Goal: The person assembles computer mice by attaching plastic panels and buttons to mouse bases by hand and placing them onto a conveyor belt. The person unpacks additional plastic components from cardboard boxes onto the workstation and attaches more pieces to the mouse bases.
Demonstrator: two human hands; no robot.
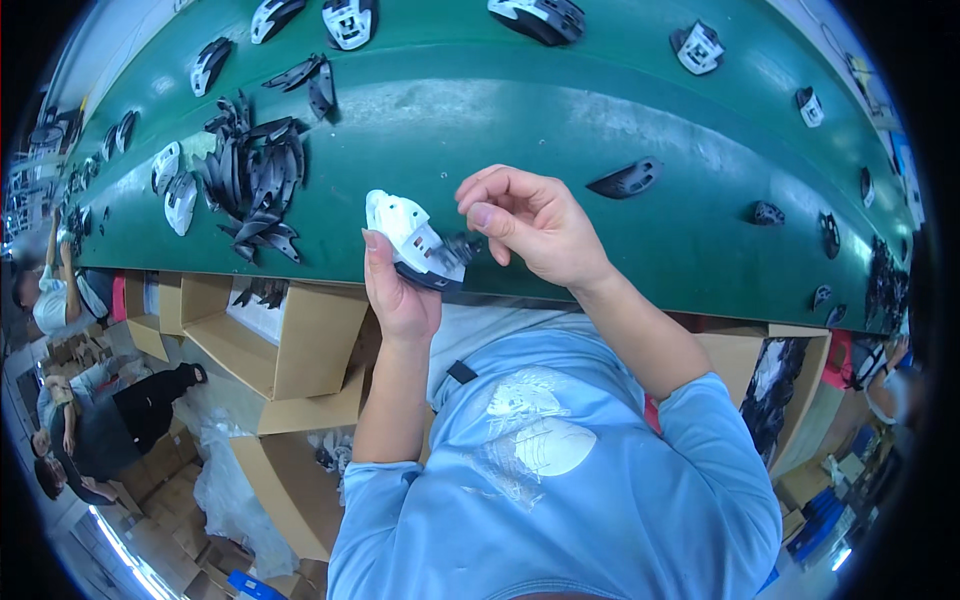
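A white moulded plastic shell (405, 222) with a dark lower edge is gripped in my left hand (397, 295), its thumb upright along the side. The shell is tilted, just above the near edge of the green table. A blurred black piece (460, 246) sits at the shell's right end. Beside that piece is my right hand (540, 225), fingers curled in and thumb pressed toward the forefinger. What those fingers hold, if anything, cannot be made out. To the right of this hand, a black curved part (628, 178) lies on the table.
The green table (430, 130) carries a heap of black curved parts (255, 180) at left and two white shells (178, 195) beside it. More black-and-white pieces (697, 47) lie far back. Open cardboard boxes (320, 340) stand below the near edge; people (130, 410) are at left.
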